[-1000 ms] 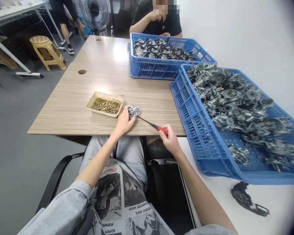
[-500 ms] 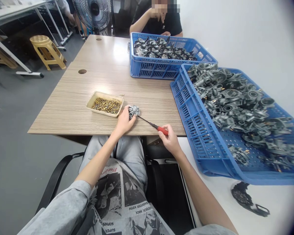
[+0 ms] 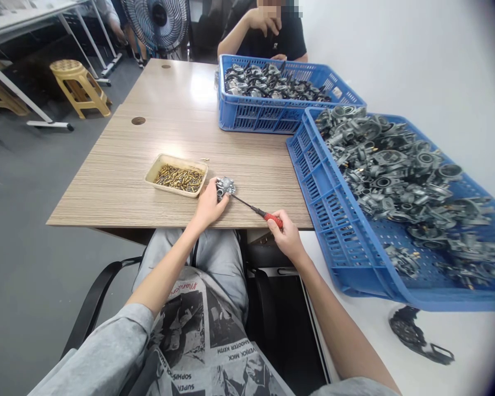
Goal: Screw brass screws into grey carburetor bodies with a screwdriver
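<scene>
My left hand [image 3: 209, 204] is closed around a small grey metal casting [image 3: 226, 187], holding it on the table near the front edge. In my right hand [image 3: 285, 234] is a screwdriver [image 3: 274, 220] with a red handle and a long dark shaft. The shaft points up and left, and its tip meets the right side of the casting; the exact contact is too small to make out. Just left of the casting stands a cream plastic tub [image 3: 150, 177] of small brass-coloured parts [image 3: 177, 179]. One loose brass part [image 3: 205, 159] lies behind the tub's right corner.
On my right, a blue crate [image 3: 330, 220] holds many grey metal castings [image 3: 390, 159]. Another blue crate [image 3: 251, 116] with metal and black parts stands farther back, and a person [image 3: 247, 33] sits behind it. A fan [image 3: 160, 22] and a yellow stool [image 3: 80, 85] are at far left.
The screwdriver's red handle has turned or shifted very slightly in my right hand. My left hand and the casting have stayed in place.
</scene>
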`<state>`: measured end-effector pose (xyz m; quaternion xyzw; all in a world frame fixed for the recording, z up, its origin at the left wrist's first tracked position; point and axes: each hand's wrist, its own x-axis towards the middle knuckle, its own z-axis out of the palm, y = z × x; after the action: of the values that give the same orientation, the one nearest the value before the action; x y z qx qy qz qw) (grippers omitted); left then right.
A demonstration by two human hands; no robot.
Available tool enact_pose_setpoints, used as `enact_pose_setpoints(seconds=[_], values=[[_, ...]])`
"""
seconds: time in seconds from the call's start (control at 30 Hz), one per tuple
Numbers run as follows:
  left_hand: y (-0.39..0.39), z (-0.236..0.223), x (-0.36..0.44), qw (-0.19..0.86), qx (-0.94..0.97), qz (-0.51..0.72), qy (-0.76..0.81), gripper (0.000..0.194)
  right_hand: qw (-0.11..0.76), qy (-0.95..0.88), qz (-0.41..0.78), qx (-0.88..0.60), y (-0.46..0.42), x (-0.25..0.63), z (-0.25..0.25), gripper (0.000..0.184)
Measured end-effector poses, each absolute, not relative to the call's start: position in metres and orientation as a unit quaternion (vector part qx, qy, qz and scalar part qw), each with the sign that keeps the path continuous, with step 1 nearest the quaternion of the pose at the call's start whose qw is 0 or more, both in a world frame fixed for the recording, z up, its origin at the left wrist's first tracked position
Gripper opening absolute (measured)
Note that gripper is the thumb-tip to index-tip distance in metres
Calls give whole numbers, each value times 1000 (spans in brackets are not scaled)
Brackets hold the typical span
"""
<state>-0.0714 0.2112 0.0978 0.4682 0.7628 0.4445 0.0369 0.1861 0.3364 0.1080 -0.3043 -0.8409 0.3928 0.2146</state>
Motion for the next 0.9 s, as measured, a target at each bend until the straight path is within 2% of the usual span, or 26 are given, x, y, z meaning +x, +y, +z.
enact_pose_setpoints(seconds=[0.67, 0.77, 0.9], values=[[212, 96, -72, 36, 469, 450, 759, 50, 214, -847, 387, -295, 335, 186, 111, 28], [212, 97, -72, 39, 466, 448, 762, 50, 210, -841, 403, -292, 335, 186, 110, 24], [212, 97, -72, 30, 466, 450, 761, 49, 221, -822, 434, -295, 337, 187, 105, 28]])
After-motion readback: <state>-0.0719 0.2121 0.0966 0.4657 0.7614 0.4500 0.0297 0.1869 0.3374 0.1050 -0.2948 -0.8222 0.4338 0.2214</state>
